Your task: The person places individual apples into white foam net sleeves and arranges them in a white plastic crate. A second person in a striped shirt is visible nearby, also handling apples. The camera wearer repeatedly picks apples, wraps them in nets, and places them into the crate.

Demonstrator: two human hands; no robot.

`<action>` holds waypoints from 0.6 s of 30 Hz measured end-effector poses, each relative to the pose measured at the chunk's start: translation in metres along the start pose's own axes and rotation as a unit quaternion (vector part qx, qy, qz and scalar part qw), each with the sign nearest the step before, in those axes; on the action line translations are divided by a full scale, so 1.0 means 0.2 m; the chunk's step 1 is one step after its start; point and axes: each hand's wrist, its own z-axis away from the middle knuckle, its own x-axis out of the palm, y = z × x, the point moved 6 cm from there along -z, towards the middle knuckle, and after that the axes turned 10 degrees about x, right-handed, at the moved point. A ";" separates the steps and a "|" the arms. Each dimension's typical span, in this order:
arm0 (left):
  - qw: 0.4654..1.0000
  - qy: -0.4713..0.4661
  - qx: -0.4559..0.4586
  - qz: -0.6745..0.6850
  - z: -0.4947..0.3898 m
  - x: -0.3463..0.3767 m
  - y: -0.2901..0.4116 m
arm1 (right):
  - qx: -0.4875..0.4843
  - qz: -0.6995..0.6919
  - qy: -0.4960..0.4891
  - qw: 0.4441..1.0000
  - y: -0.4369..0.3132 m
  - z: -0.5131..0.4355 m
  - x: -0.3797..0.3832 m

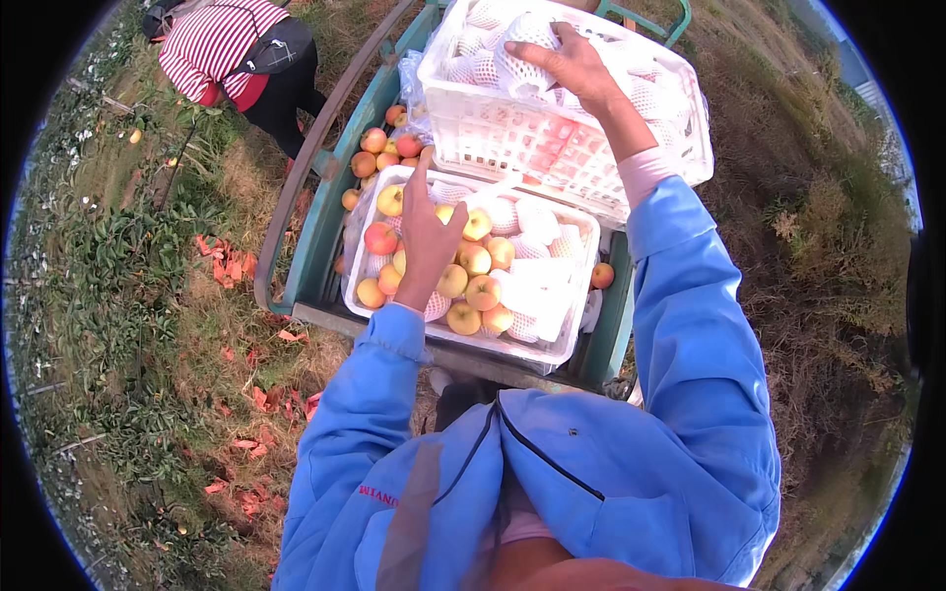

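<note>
My right hand [573,63] is over the upper white plastic crate [517,133], its fingers and thumb around a fruit in a white foam net [526,59]. More foam-netted fruits fill that crate. My left hand [436,225] is above the lower white crate [591,295], index finger extended and thumb apart, with nothing visible in its grasp. Under and around it lie bare yellow-red apples [483,292], and foam-netted ones [538,221] sit toward the crate's right side. White foam sheets [536,292] lie on the right part of the lower crate. My left palm is hidden.
Both crates stand in a green metal cart bed [318,244] with a curved rail [273,221] on the left. Loose apples [373,140] lie left of the crates, one [602,275] on the right. A person in a striped top [222,44] bends over at upper left.
</note>
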 end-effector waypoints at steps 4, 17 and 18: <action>0.970 -0.009 0.063 -0.236 -0.57 0.08 -0.28 | -0.058 0.147 0.061 0.986 0.01 -0.51 0.11; 0.871 -0.145 0.236 -0.406 -0.56 -0.05 -0.61 | -0.239 0.258 -0.039 0.935 0.26 -0.76 0.53; 0.860 -0.129 0.264 -0.418 -0.51 -0.09 -0.67 | -0.257 0.294 -0.081 0.917 0.20 -0.68 0.66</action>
